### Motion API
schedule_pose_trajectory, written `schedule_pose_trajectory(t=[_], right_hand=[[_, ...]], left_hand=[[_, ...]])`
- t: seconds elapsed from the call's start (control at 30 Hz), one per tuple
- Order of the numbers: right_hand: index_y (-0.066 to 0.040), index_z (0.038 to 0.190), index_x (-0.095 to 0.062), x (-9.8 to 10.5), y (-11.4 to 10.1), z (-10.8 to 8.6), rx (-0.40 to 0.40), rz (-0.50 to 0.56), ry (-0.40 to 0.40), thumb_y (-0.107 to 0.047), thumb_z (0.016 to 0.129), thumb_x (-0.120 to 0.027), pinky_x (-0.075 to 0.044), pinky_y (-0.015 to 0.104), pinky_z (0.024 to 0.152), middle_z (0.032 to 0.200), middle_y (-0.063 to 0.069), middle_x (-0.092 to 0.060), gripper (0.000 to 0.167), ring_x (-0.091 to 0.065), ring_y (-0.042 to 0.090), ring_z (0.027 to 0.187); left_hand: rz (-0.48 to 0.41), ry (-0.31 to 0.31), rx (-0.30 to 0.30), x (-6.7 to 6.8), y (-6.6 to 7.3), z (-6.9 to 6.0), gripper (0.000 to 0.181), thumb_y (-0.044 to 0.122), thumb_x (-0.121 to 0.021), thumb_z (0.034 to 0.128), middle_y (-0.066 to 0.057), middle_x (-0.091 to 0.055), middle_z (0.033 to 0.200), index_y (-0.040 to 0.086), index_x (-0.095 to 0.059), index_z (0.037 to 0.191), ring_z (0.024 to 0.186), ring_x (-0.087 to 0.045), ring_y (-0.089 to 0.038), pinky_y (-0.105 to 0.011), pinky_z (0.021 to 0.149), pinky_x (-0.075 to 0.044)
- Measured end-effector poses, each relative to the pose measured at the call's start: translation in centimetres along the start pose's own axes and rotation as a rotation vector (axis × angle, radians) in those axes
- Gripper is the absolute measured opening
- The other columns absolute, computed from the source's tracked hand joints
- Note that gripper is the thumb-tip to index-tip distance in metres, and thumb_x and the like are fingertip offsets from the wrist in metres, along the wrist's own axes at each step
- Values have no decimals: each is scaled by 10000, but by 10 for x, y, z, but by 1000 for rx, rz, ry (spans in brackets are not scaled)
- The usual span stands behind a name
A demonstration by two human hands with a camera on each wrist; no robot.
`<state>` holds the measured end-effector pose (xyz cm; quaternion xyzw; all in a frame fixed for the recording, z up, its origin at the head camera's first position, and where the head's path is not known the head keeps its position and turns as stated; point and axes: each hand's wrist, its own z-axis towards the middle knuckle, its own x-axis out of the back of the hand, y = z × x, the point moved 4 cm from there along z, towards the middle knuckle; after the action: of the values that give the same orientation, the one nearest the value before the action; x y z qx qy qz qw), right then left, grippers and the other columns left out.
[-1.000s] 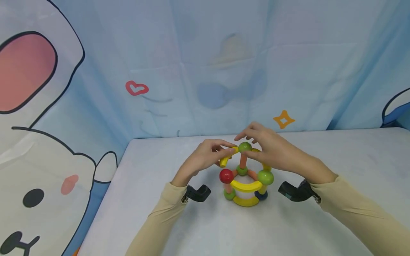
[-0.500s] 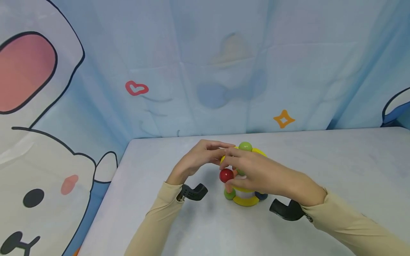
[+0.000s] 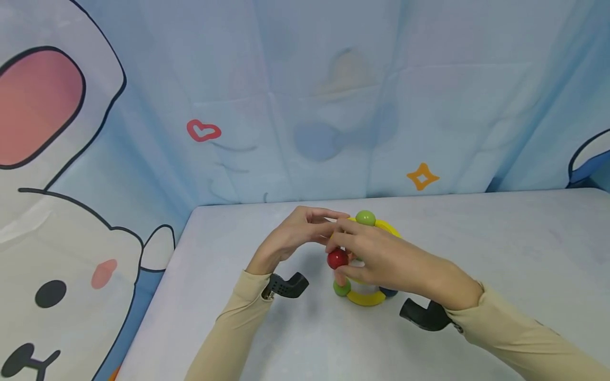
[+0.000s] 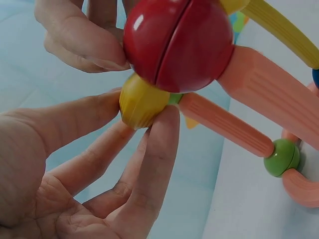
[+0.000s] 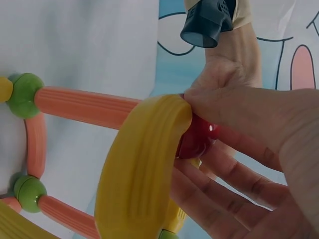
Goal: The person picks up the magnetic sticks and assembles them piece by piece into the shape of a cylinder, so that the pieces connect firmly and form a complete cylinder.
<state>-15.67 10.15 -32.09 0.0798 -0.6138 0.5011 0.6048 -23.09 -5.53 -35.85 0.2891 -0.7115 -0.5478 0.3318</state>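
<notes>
A small frame of coloured balls and ribbed sticks stands on the table, partly behind my hands. In the left wrist view, my left hand (image 3: 300, 233) pinches a yellow curved stick (image 4: 142, 102) between thumb and fingers, close under the red ball (image 4: 179, 45). My right hand (image 3: 391, 259) holds that red ball at the frame's upper left corner, thumb on one side and fingers on the other. The right wrist view shows another yellow curved stick (image 5: 142, 169) joined to the ball. A salmon upright stick (image 4: 269, 84) runs down from it. A green ball (image 3: 365, 217) tops the back.
Low on the frame are a green ball (image 3: 341, 288), a yellow curved stick (image 3: 366, 299) and a dark blue ball (image 3: 388, 291). The white table (image 3: 500, 254) spreads around it. Behind hangs a blue printed curtain (image 3: 305, 106). Each wrist wears a black camera (image 3: 288, 286).
My right hand has left the green top ball, coming down and left to the red ball, which has since risen very slightly. The left hand stays at the yellow stick.
</notes>
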Motion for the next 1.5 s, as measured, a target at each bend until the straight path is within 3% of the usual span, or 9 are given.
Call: schedule_pose_trajectory(t=[0.37,0.53,0.7,0.8,0.9,1.03,1.2,1.4,1.5], right_hand=[[-176,1107,-719,12,4,-8,-54,37,59,-166,953,-795,-571,276,727,1135,-42,-585,172,-613,36,848],[-160,1134,-725,39,19,-27,-73,21,247,-104,978,-749,-570,279,769,1104,-73,-622,168,-638,77,930],[-96,1205,-682,51,59,-62,-166,32,419,-1,982,-705,-509,136,835,1172,5,-688,243,-625,43,974],[-72,1247,-652,37,87,-84,-260,70,375,19,957,-725,-516,143,832,1212,77,-672,313,-628,57,993],[-63,1245,-646,10,105,-98,-311,143,237,-27,902,-809,-564,222,809,1203,90,-641,381,-648,114,987],[-65,1215,-658,-24,108,-104,-245,231,131,-130,847,-886,-602,284,794,1143,15,-630,438,-637,111,984],[-107,1204,-665,-43,104,-101,-186,240,134,-189,884,-863,-601,288,825,1097,-83,-652,385,-617,21,983],[-136,1199,-697,-48,102,-98,-242,237,121,-172,923,-820,-607,337,880,1113,-93,-691,305,-642,27,1045],[-134,1217,-700,-48,101,-99,-244,246,120,-160,934,-805,-609,342,888,1125,-82,-697,303,-649,39,1062]], left_hand=[[6,3,-20,0,-2,-1,379,153,-620,1050,-163,-734,1222,9,-639,1400,1012,-726,-245,-384,934,-595],[63,55,-86,-3,-10,-5,390,222,-531,1108,-139,-660,1330,35,-596,1444,1125,-680,-260,-375,952,-592],[201,58,-128,-8,-32,-18,429,74,-505,1069,-139,-582,1433,31,-529,1495,1262,-608,-316,-437,1043,-542],[279,-3,-94,-15,-52,-25,551,48,-609,992,-114,-517,1505,43,-476,1526,1327,-564,-320,-437,1088,-505],[303,-57,-81,-25,-69,-30,642,88,-748,933,-73,-496,1508,61,-468,1511,1375,-511,-260,-395,1124,-469],[290,-74,-154,-40,-79,-28,473,125,-835,891,-36,-570,1355,58,-607,1300,1363,-470,-156,-365,1145,-439],[278,-52,-222,-49,-82,-25,195,88,-816,905,-59,-599,1401,31,-632,927,1360,-480,-102,-359,1161,-415],[286,-23,-209,-49,-84,-29,111,132,-719,1001,-76,-531,1537,50,-691,1071,1390,-485,-129,-338,1169,-408],[279,-21,-204,-50,-84,-29,108,155,-694,1021,-75,-535,1532,75,-643,968,1390,-485,-118,-327,1163,-411]])
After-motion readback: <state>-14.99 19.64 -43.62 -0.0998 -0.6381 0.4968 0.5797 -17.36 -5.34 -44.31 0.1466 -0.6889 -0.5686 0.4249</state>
